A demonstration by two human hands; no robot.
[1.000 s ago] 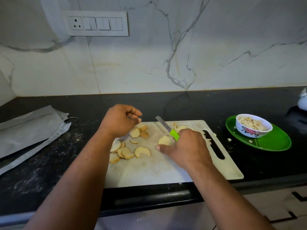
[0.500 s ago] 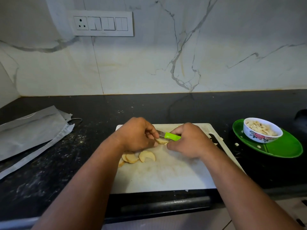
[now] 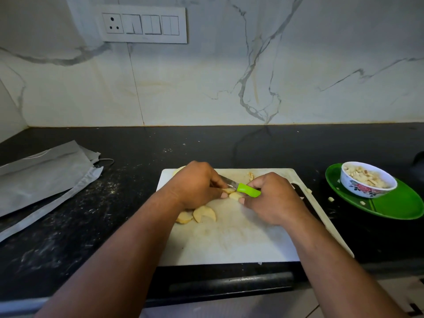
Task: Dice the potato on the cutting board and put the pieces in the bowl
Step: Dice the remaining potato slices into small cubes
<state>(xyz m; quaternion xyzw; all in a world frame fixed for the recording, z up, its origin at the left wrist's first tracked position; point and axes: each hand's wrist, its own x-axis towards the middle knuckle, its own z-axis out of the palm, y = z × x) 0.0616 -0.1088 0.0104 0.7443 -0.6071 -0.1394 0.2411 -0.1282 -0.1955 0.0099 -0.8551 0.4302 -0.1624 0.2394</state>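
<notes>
While the right hand (image 3: 273,198) grips the green handle of a small knife (image 3: 241,188), its blade runs leftward and away under the fingers of the left hand (image 3: 197,184), which curl down onto a potato slice (image 3: 229,191) near the middle of the white cutting board (image 3: 229,239) – so both hands are closed on something, the right round the handle, the left pinning the slice. How far the edge has gone into the slice cannot be told, since the fingers cover it. Another pale piece (image 3: 235,195) lies just beside the handle, and two more slices (image 3: 202,214) sit on the board just below the left hand, one partly tucked beneath it. A few small bits (image 3: 251,175) lie near the board's far edge.

By my reading the step in hand is the dicing of a slice, with the task well along: the flowered bowl (image 3: 367,190), standing on a green plate (image 3: 394,203) on the black bench (image 3: 68,226) to the right, already holds a heap of diced potato (image 3: 364,176), and stray pieces (image 3: 330,199) lie by it. Next the blade should press down through the pinned slice – fingertips kept clear of the edge – and the remaining slices still need cutting before transfer to the bowl
</notes>
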